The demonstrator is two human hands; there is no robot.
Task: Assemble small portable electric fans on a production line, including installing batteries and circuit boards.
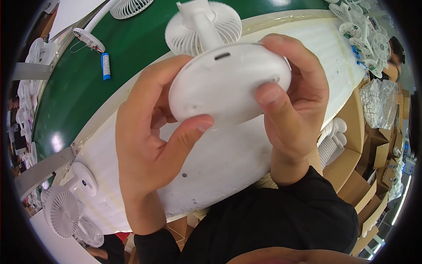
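Both my hands grip the round base of a white desk fan (233, 94), its underside turned up toward me. My left hand (149, 127) wraps the base's left edge, with the thumb pressed on the underside. On the right edge, my right hand (299, 97) curls its fingers over the rim while its thumb lies on the underside. A dark slot shows near the base's far edge. Beyond it the fan's neck and slatted head (220, 22) hang over the far side of the white worktop (220, 163).
A green conveyor belt (59, 101) curves past, bearing a blue cylindrical battery (105, 66) and another fan base (89, 40) with its inside exposed. Finished-looking fans (63, 211) stand at lower left. Cardboard boxes (347, 165) line the right, one holding white fan parts (332, 143). A person (393, 61) sits at far right.
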